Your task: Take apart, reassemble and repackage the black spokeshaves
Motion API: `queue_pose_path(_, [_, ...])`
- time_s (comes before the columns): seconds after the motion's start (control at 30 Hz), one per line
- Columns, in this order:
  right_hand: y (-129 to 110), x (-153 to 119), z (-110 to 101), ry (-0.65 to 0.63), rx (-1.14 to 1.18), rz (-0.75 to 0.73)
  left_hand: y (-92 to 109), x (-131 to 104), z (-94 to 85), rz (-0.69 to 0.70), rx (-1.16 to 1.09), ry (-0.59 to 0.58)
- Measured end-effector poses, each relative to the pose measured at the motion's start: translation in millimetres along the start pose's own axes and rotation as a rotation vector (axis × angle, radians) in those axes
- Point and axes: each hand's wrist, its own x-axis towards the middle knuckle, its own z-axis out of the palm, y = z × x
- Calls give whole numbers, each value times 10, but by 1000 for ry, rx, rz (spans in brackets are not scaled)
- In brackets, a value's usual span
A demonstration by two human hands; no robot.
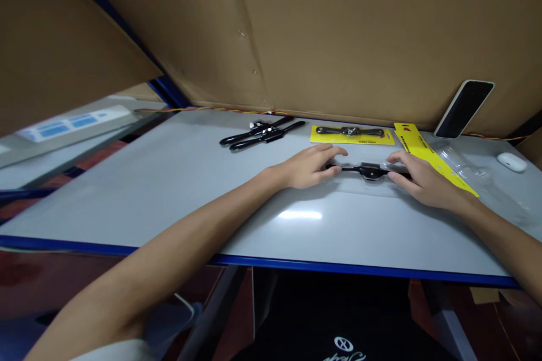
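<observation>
A black two-handled tool (371, 171) lies in a clear plastic shell on the grey table (169, 192). My left hand (311, 166) has its thumb and fingers around the tool's left handle end. At the right handle end, my right hand (423, 180) holds the other handle between thumb and fingers. Behind them, a similar tool (350, 131) rests on a yellow card (315, 136). Two more black tools (266, 134) lie side by side farther left. A second yellow card (427, 152) slants behind my right hand.
A phone (464, 109) leans on the cardboard wall (339, 39) at the back right. Near it are a white mouse-like object (512, 162) and clear plastic packaging (470, 169). A red and yellow wire (220, 109) runs along the back edge. Another surface stands at the left.
</observation>
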Motion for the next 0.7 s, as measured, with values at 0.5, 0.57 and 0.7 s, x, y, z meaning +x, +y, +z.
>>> queue_pose_path(0.5, [519,50,-94,100,-300,201,-76,9,-136,-93,-176,-116])
queue_pose_path(0.57, [652,33,-88,68,-357,268,-66,12,-108,-82,-151,-103])
queue_pose_path(0.7, [746,11,-114,-39,-380,245,-52,12,-57,-57,-87,-83])
